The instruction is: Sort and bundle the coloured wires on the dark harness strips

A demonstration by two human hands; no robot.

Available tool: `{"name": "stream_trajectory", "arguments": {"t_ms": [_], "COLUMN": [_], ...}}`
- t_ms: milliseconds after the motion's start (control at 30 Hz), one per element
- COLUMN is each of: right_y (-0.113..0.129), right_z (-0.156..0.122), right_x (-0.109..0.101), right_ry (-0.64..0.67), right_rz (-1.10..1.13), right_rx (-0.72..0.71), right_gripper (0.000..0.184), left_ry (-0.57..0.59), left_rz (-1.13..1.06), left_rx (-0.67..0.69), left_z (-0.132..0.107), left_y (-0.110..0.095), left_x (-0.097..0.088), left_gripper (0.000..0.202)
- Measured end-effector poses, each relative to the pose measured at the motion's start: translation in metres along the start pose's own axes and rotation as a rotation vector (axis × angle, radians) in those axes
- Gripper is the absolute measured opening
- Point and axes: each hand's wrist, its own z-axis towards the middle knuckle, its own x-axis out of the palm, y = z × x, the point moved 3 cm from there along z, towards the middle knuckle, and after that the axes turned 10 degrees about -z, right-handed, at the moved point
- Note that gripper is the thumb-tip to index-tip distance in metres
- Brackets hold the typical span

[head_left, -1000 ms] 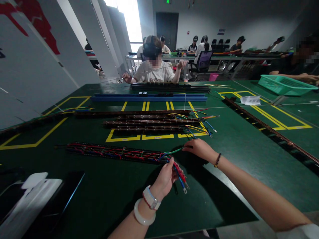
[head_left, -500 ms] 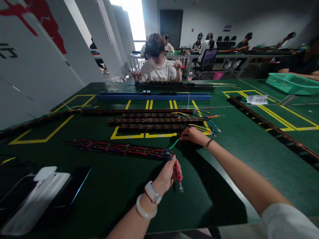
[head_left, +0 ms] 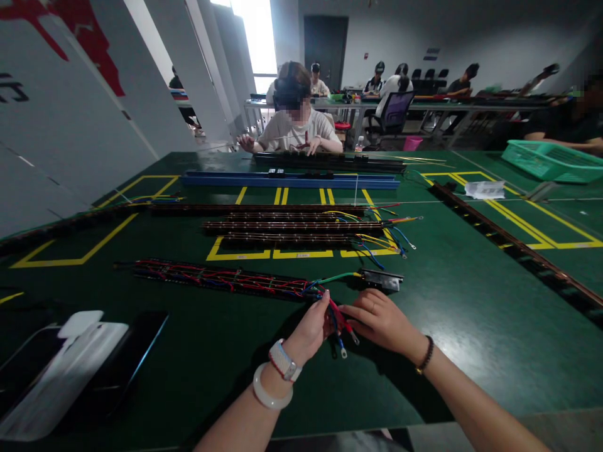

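Wires (head_left: pixel 340 321) in red and blue, each tipped with a small metal terminal, were gathered in a loose bunch at the near middle of the green table (head_left: pixel 471 314). They fanned out from the right end of a long dark strip (head_left: pixel 221 279), which was laid left to right and laced along its length with red, blue and green leads. The bunch was pinched by the left hand (head_left: pixel 313 326), fingers closed around it just past the strip's end, with the terminals hanging free toward the near edge. The right hand (head_left: pixel 379 320) was brought against the same bunch from the right, its fingers curled and its fingertips touching the red leads; whether they were actually gripped could not be told. One green wire (head_left: pixel 336 277) was seen running from the strip's end rightward to a small dark block (head_left: pixel 382 279) lying just beyond the hands. Farther off, several similar brown strips (head_left: pixel 287 226) with yellow and blue tails were laid in parallel over yellow floor-tape markings. A white and black device (head_left: pixel 70 364) was placed at the near left.
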Motion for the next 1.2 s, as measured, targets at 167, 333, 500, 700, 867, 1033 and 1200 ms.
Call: {"name": "stream_trajectory", "arguments": {"t_ms": [167, 333, 500, 700, 867, 1033, 1200], "right_y": [0.014, 0.005, 0.0, 0.006, 0.03, 0.044, 0.019], "right_z": [0.004, 0.012, 0.024, 0.077, 0.138, 0.158, 0.122], "right_x": [0.014, 0.014, 0.007, 0.0, 0.007, 0.021, 0.009], "right_ry": [-0.03, -0.078, -0.059, -0.011, 0.147, 0.244, 0.137], "right_rz": [0.14, 0.233, 0.329, 0.293, 0.052, 0.002, 0.493], "right_rx": [0.042, 0.161, 0.204, 0.204, 0.096, 0.117, 0.153], "right_gripper": [0.029, 0.022, 0.019, 0.024, 0.03, 0.028, 0.022], "left_ry": [0.037, 0.034, 0.037, 0.095, 0.117, 0.099, 0.077], "left_rz": [-0.061, -0.142, 0.006, 0.156, 0.206, 0.2, 0.192], "left_rx": [-0.013, 0.062, 0.096, 0.079, 0.104, 0.116, 0.053], "left_z": [0.0, -0.002, 0.001, 0.005, -0.003, -0.008, 0.0], "left_y": [0.004, 0.006, 0.011, 0.012, 0.01, 0.006, 0.007], "left_x": [0.0, 0.0, 0.0, 0.001, -0.003, -0.008, -0.003], "left_gripper": [0.03, 0.019, 0.03, 0.043, 0.043, 0.053, 0.03]}}
